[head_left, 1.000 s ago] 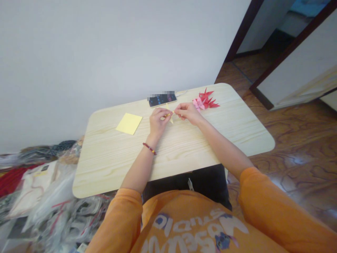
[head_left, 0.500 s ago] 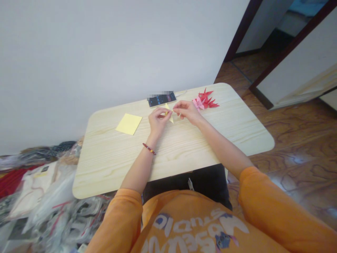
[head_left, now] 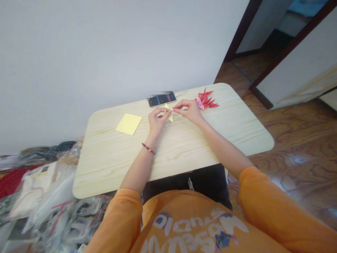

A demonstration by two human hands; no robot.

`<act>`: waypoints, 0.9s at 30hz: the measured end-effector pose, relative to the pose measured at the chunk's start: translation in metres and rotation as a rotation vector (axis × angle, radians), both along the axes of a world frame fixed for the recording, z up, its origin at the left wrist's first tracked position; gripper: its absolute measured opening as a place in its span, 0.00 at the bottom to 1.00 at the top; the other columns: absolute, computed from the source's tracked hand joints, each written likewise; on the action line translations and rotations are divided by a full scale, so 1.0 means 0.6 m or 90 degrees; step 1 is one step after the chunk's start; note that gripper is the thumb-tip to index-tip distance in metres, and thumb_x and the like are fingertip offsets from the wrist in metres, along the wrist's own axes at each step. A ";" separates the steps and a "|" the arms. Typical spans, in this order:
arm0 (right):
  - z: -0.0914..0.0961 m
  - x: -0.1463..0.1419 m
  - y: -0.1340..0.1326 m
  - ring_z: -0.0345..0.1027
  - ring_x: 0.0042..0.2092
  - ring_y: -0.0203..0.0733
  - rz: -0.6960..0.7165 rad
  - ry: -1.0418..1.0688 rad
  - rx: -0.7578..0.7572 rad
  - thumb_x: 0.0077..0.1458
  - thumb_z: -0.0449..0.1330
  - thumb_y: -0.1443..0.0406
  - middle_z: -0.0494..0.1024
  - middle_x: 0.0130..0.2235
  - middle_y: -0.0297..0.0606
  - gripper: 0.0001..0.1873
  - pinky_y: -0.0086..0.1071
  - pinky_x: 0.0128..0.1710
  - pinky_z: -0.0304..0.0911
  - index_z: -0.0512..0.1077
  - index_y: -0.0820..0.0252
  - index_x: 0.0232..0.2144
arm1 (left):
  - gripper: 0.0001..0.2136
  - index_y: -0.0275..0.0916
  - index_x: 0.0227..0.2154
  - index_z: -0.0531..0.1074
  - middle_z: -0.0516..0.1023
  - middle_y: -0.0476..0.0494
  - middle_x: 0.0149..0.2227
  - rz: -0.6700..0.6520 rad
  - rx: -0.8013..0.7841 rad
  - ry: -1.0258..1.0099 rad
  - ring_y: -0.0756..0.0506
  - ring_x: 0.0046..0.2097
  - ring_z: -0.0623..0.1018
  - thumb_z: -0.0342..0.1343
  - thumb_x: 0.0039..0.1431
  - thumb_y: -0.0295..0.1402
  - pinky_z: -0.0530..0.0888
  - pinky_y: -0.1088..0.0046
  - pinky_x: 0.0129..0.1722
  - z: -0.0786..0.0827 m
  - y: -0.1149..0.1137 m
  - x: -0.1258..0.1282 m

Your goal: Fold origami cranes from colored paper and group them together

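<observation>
Between my two hands is a small folded yellow paper piece point(head_left: 170, 117), its pointed ends sticking up and down past my fingers. My left hand point(head_left: 157, 118) pinches its left side between thumb and fingers. The fingertips of my right hand point(head_left: 188, 110) are closed on its right tip. My fingers hide most of the folds. To the left lies a stack of square yellow paper point(head_left: 129, 124). Right of my right hand sit several folded red paper cranes point(head_left: 210, 102) and a pink paper crane point(head_left: 200, 103).
A phone point(head_left: 162, 99) with a lit screen and a cable lies at the back of the light wooden table point(head_left: 110, 168), close to the wall point(head_left: 105, 52). Bagged clothes point(head_left: 52, 200) are piled on the left. Wooden floor point(head_left: 297, 151) and a doorway are on the right.
My right hand has shifted slightly left, and its fingertips have closed on the tip of the folded yellow paper piece. My left hand has barely moved.
</observation>
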State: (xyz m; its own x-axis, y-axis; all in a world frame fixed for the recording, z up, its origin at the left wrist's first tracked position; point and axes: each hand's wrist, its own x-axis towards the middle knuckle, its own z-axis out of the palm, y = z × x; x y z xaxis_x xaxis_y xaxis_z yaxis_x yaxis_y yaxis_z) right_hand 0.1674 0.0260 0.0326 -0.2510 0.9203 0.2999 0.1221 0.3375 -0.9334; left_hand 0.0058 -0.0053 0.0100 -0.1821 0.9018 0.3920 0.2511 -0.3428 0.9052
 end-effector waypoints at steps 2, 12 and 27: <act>0.003 0.001 -0.002 0.65 0.30 0.36 -0.012 -0.012 0.016 0.42 0.67 0.59 0.74 0.29 0.39 0.11 0.26 0.21 0.55 0.77 0.62 0.26 | 0.08 0.39 0.24 0.76 0.79 0.43 0.33 -0.002 -0.007 -0.008 0.47 0.38 0.77 0.64 0.47 0.38 0.68 0.79 0.24 0.002 -0.001 0.000; 0.007 0.003 -0.007 0.64 0.33 0.38 -0.027 -0.040 0.050 0.44 0.66 0.60 0.74 0.31 0.39 0.08 0.27 0.22 0.53 0.76 0.59 0.25 | 0.08 0.39 0.24 0.76 0.79 0.44 0.32 -0.012 -0.025 -0.014 0.47 0.37 0.77 0.64 0.47 0.39 0.72 0.75 0.29 0.004 0.001 -0.001; 0.005 -0.003 -0.004 0.64 0.29 0.34 0.010 -0.002 -0.014 0.43 0.65 0.61 0.74 0.27 0.36 0.09 0.27 0.26 0.59 0.74 0.63 0.24 | 0.08 0.40 0.26 0.77 0.80 0.43 0.34 -0.007 -0.021 -0.008 0.46 0.40 0.78 0.64 0.47 0.39 0.71 0.76 0.28 0.001 -0.002 0.001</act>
State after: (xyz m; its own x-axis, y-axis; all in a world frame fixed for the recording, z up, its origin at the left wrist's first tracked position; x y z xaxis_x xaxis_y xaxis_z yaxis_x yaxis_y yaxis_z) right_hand 0.1655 0.0238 0.0355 -0.2664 0.9225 0.2794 0.1207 0.3195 -0.9399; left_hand 0.0064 -0.0065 0.0107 -0.1768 0.9160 0.3601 0.2359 -0.3157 0.9191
